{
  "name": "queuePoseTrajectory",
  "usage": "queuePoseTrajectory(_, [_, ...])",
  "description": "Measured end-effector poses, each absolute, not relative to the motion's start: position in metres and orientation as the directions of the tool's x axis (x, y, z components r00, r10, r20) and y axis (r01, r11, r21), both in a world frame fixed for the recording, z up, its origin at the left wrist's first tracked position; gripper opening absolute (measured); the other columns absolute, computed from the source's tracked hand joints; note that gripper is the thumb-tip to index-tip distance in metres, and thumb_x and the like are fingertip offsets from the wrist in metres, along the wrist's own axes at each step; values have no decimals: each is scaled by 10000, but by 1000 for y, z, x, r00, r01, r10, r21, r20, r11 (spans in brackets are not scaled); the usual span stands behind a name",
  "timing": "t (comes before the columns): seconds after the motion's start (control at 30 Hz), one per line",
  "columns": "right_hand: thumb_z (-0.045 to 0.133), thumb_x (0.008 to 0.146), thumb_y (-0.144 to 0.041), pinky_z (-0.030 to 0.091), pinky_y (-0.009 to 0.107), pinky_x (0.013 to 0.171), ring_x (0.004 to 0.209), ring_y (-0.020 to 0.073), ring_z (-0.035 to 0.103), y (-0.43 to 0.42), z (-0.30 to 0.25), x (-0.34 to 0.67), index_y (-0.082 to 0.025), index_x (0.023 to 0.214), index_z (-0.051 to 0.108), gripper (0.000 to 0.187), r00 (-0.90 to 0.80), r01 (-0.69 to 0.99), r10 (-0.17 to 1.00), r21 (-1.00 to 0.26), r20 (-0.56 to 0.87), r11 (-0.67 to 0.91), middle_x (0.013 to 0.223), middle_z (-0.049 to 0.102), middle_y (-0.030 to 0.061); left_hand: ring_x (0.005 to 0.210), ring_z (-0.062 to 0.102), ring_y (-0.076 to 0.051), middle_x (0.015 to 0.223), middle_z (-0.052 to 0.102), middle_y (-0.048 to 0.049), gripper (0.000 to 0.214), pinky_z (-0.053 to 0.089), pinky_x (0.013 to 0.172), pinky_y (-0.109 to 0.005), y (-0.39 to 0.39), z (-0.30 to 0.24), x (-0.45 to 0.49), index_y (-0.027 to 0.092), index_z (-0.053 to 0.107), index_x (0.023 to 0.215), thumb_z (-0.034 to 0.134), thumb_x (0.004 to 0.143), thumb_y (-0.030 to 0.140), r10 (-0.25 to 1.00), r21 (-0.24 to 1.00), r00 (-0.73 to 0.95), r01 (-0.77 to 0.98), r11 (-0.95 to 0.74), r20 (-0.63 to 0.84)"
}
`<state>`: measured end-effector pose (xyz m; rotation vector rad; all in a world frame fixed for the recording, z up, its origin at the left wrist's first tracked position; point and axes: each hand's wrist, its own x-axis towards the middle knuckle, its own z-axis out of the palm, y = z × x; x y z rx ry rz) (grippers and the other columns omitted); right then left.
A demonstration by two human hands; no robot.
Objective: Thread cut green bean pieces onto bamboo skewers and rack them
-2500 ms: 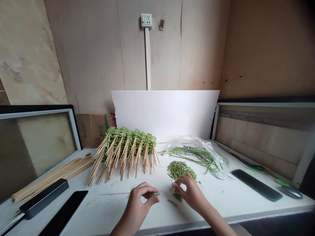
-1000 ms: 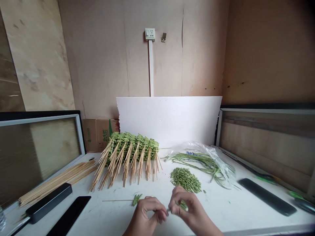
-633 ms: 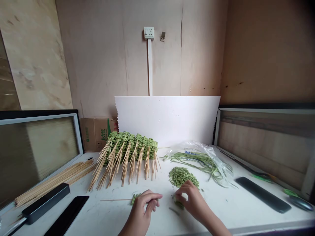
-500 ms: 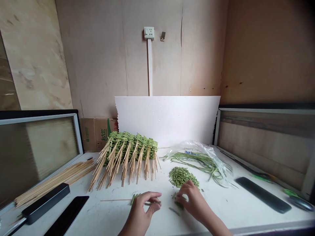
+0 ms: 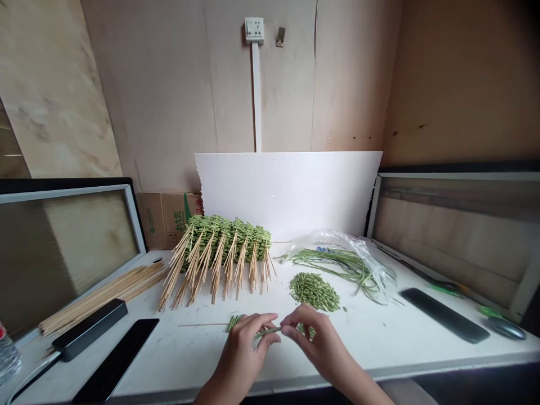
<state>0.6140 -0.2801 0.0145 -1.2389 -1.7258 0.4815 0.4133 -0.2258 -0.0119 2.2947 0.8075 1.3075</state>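
Mid-table: left hand (image 5: 242,354), right hand (image 5: 316,346) (pinching skewer (image 5: 202,324)).

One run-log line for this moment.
left hand grips bamboo skewer | right hand pinches bean piece | cut bean pile behind

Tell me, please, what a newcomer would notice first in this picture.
First comes the big stack of green bean pieces on bamboo skewers, fanned out at the back of the white table. At the front edge, the left hand and the right hand meet: the left pinches a thin bamboo skewer, the right a short green bean piece at its tip. Behind the right hand lies a small pile of cut green bean pieces.
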Motion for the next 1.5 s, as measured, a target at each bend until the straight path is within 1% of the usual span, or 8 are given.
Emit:
queuePoseTrajectory(0.17, [633,973,-422,475,305,665,792,201,594,-279,19,618,-249,957,735,202,-47,527,854,-714,517,461,884,717,54,858,718,-220,934,779,-52,135,563,789,-314,-228,1,409,247,782,1038,714,931,201,652,568,406,320,-758,641])
queuePoseTrajectory(0.37, [657,964,-399,461,324,682,810,219,559,-282,17,607,-249,940,730,168,-123,526,791,-637,599,564,851,711,63,854,699,-229,922,783,-60,130,538,772,-322,-234,-1,411,232,782,1038,699,940,217,649,570,406,313,-760,644])
queuePoseTrajectory(0.57, [530,1015,-342,456,361,741,815,230,558,-283,8,603,-235,809,677,275,-132,475,799,-670,586,570,764,650,57,785,640,-229,786,762,-43,223,488,727,-329,-237,0,414,229,768,780,638,901,95,650,563,473,332,-757,595])
queuePoseTrajectory(0.83, [616,942,-571,476,379,804,814,236,572,-286,20,605,-236,756,708,395,-164,269,833,-788,528,553,725,660,51,738,688,-203,699,754,-33,260,504,789,-320,-240,12,413,206,759,725,610,935,166,716,804,549,125,-581,432])
queuePoseTrajectory(1.03, [657,946,-425,465,449,849,944,300,561,-258,-5,642,-249,908,800,230,30,710,794,-573,607,410,882,718,96,851,769,-259,860,810,-117,381,523,896,-386,-220,-2,412,173,624,919,578,980,546,838,974,502,-47,-222,215])
queuePoseTrajectory(1.2, [705,896,-336,472,477,821,917,323,559,-239,-39,667,-236,836,818,163,81,865,832,-453,549,214,868,714,113,914,713,-242,961,773,-126,493,510,895,-357,-210,-8,410,155,668,923,568,949,637,861,969,458,-4,-248,222])
queuePoseTrajectory(1.33, [632,953,-436,486,468,850,958,313,595,-247,-28,652,-241,908,813,270,59,786,851,-549,523,283,928,739,107,811,658,-206,865,724,-87,518,515,778,-309,-208,-8,408,139,740,978,598,927,635,883,950,405,94,-299,237])
queuePoseTrajectory(1.5, [686,911,-519,521,334,728,917,253,682,-267,-7,614,-249,1023,797,313,-49,477,917,-797,396,370,984,783,83,862,716,-240,921,779,-115,437,555,840,-343,-213,-10,413,137,773,1003,704,883,552,876,952,408,50,-302,257])
